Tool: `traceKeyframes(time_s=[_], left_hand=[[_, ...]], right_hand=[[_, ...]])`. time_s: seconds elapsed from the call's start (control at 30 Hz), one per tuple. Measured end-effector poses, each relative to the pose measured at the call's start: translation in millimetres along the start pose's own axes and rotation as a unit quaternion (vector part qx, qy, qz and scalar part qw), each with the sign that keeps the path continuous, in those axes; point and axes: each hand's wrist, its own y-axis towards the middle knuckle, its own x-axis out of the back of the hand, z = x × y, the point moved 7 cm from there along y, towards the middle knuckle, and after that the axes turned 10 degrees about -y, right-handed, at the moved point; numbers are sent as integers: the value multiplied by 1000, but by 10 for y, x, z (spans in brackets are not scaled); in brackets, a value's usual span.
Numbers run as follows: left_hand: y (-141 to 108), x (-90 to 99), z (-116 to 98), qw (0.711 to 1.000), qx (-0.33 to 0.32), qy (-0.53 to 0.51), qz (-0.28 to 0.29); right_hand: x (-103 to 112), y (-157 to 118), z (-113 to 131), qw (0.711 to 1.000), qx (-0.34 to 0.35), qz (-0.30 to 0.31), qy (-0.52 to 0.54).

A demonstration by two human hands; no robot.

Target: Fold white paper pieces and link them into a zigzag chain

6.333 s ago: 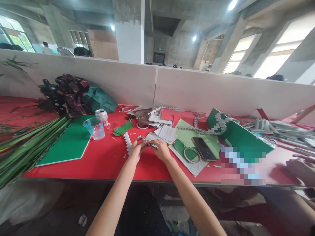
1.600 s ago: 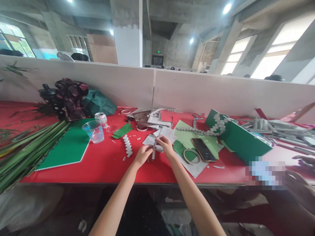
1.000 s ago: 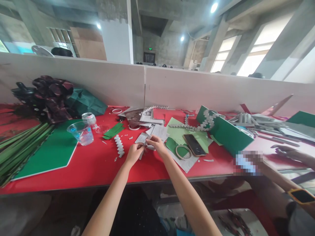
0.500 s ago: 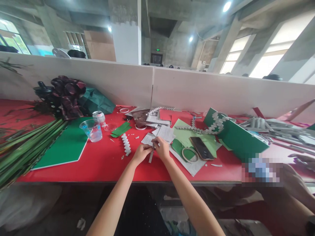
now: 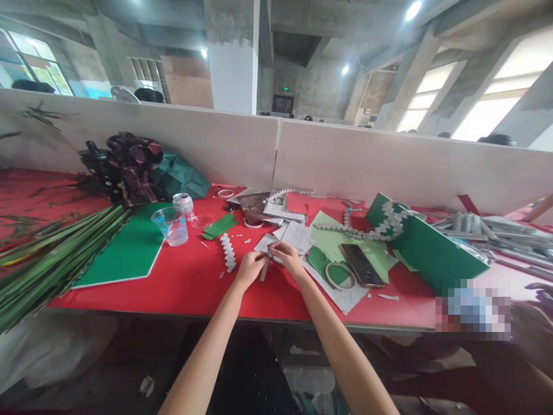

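Left hand: my left hand (image 5: 250, 268) is nearly closed, thumb and fingertips pinching the narrow paper strip (image 5: 264, 272)
Right hand: my right hand (image 5: 286, 256) pinches at the same strip, its fingertips close beside those of my left
Paper strip: between my two hands, its pale end hanging below my fingertips, above the red table (image 5: 194, 297); its folds are too small for me to tell
Beyond my hands: loose printed sheets (image 5: 298, 235), overlapping one another
By my left hand: a short zigzag paper chain (image 5: 227, 252), with small paper scraps around it
By my right hand: a phone (image 5: 362, 266) and a ring-shaped roll (image 5: 328, 275), side by side over light green paper (image 5: 326, 239)
Farther right: a long zigzag chain (image 5: 375, 234) reaching up to the upright green board (image 5: 436, 253)
Farther left: a clear plastic cup (image 5: 171, 229) in front of a drinks can (image 5: 184, 206), and long green leaves (image 5: 64, 262) lying partly over a flat green board (image 5: 125, 253)
Far right: another person's hand (image 5: 529, 323), partly blurred, at the table edge
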Motion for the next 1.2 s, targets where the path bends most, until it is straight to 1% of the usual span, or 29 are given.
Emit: traceKeyframes(time_s=[0.07, 0.2, 0.43, 0.87, 1.1, 1.2], left_hand=[[-9, -15, -14, 1000, -5, 6, 5], [-16, -33, -16, 1000, -6, 23, 12], [-16, -30, -44, 999, -32, 34, 14], [-35, -39, -33, 1000, 2, 17, 8], [-34, -23, -66, 999, -31, 39, -1], [-33, -11, -95, 997, -51, 65, -14]], right_hand=[[-2, 4, -37, 1000, -3, 4, -1], [13, 16, -78, 1000, 0, -6, -7], [12, 43, -129, 1000, 2, -4, -3], [11, 31, -96, 1000, 20, -15, -19], [6, 31, -70, 999, 16, -6, -29], [3, 27, -64, 999, -6, 10, -35]])
